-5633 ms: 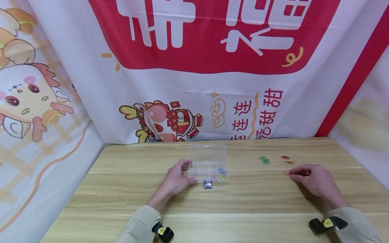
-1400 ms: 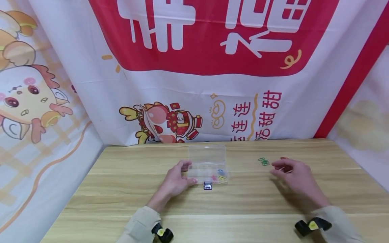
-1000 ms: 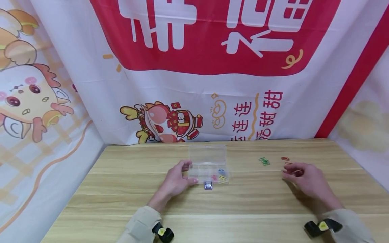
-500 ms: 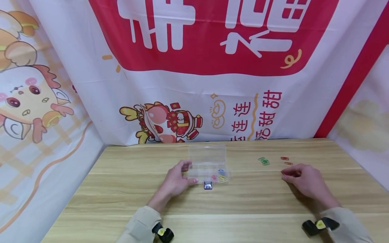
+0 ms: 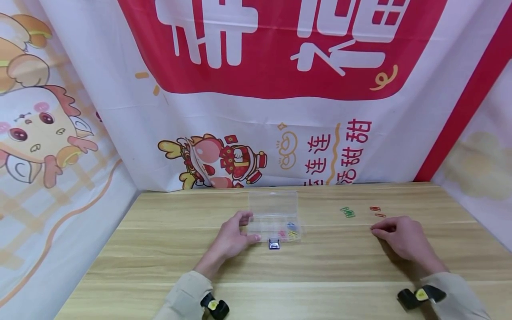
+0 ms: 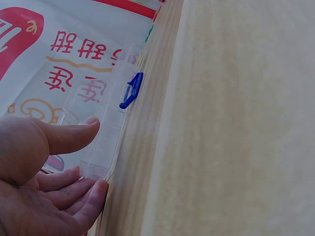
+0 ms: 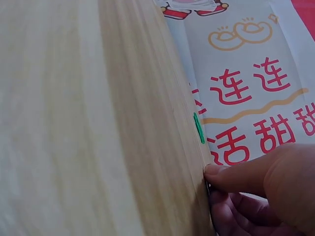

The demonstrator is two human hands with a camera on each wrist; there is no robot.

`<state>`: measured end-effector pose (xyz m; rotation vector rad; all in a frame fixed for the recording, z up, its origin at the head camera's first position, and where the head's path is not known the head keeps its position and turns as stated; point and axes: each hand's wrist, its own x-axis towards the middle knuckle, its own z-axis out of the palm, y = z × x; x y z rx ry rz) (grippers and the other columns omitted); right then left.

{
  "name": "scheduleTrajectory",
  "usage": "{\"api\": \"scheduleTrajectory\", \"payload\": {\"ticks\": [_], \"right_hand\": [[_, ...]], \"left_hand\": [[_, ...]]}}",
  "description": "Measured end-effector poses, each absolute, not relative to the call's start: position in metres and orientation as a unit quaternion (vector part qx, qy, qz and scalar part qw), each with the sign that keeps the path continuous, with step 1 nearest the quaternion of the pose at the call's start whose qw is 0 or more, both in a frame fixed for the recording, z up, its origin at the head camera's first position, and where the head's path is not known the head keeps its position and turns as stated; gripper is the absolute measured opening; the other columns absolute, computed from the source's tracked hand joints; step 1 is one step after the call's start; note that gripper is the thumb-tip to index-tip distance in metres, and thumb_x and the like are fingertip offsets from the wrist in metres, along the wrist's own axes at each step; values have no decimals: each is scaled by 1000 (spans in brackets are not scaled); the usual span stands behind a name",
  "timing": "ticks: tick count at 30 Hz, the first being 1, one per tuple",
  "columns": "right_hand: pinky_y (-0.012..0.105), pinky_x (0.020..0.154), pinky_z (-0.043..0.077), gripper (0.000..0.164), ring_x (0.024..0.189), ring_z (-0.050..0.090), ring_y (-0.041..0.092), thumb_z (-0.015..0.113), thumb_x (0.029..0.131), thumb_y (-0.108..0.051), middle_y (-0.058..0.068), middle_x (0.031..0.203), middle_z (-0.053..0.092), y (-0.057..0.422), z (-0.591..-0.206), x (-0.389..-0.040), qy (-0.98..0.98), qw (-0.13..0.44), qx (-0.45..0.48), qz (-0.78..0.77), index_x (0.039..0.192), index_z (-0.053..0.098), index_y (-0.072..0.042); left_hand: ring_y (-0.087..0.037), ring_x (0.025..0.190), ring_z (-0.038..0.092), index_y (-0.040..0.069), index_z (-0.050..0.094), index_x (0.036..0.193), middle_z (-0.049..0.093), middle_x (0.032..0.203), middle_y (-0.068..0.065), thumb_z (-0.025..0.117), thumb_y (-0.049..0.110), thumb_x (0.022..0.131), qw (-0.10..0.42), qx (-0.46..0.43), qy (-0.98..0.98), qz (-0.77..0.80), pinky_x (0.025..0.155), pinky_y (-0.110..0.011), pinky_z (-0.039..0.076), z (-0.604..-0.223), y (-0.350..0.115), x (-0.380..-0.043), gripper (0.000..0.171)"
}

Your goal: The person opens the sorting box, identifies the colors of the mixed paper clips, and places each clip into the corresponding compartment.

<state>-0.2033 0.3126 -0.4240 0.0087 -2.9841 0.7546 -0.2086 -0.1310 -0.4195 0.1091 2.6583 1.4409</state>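
A clear plastic compartment box (image 5: 264,226) stands with its lid (image 5: 273,203) raised. My left hand (image 5: 231,236) holds its left end, thumb at the front and fingers behind; the left wrist view shows this thumb (image 6: 74,137) against the box wall. Pink paper clips (image 5: 282,234), yellow paper clips (image 5: 293,234) and blue paper clips (image 5: 291,225) lie in separate right-hand compartments. To the right, my right hand (image 5: 404,236) pinches at the tabletop; a tiny dark tip, apparently of a paper clip (image 5: 371,228), shows at its fingertips. The fingers hide the rest.
Several green paper clips (image 5: 348,213) lie between the box and my right hand. Two red paper clips (image 5: 378,212) lie just behind that hand. A blue latch (image 5: 274,244) juts from the box front. The wooden table (image 5: 312,266) ends at a hanging printed cloth (image 5: 272,106).
My right hand went left from the pink clip spot, then back right and down to the tabletop, where it now pinches. Pink clips in the box show more plainly. My left hand stayed on the box.
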Motion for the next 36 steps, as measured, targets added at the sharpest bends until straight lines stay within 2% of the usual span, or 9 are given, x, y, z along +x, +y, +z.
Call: {"api": "scheduleTrajectory", "payload": {"ticks": [3,8,12,22,29,36], "right_hand": [[29,73,47,21,91,64,24,79,96,-28,16,108,80,311,-422,-203,-966,22,-5,256,108,84,-11],[27,71,47,31,92,59,24,78,97,-35,15,114,78,305,-415,-202,-958,7,-14,287,116,82,-11],[24,71,50,32,95,60,23,78,97,-34,14,117,77,295,-409,-201,-948,9,-8,317,119,81,-11],[19,71,54,20,88,67,11,79,97,-25,7,106,82,253,-398,-205,-927,53,48,368,111,83,-11],[22,74,58,19,92,70,15,78,97,-24,5,107,82,215,-393,-208,-914,25,52,402,112,82,-12],[22,72,58,10,87,69,14,81,94,-17,3,101,81,174,-390,-209,-902,31,98,419,103,83,-14]], "left_hand": [[-32,124,65,5,54,149,61,148,-18,87,13,87,56,40,877,476,108,-50,57,-419,-131,-209,71],[-33,124,65,5,54,150,61,148,-19,87,13,87,55,44,877,475,108,-49,57,-419,-130,-209,71],[-32,124,65,5,53,150,61,148,-19,87,14,87,54,44,878,474,109,-50,57,-420,-130,-210,71],[-34,128,63,5,54,149,61,148,-18,87,14,86,54,48,877,474,109,-50,57,-420,-130,-209,72],[-35,131,61,6,54,150,61,148,-18,87,15,86,56,45,878,473,111,-51,56,-420,-130,-208,72],[-36,133,61,7,54,150,61,149,-18,86,14,87,55,38,880,470,112,-52,55,-421,-131,-209,71]]}}
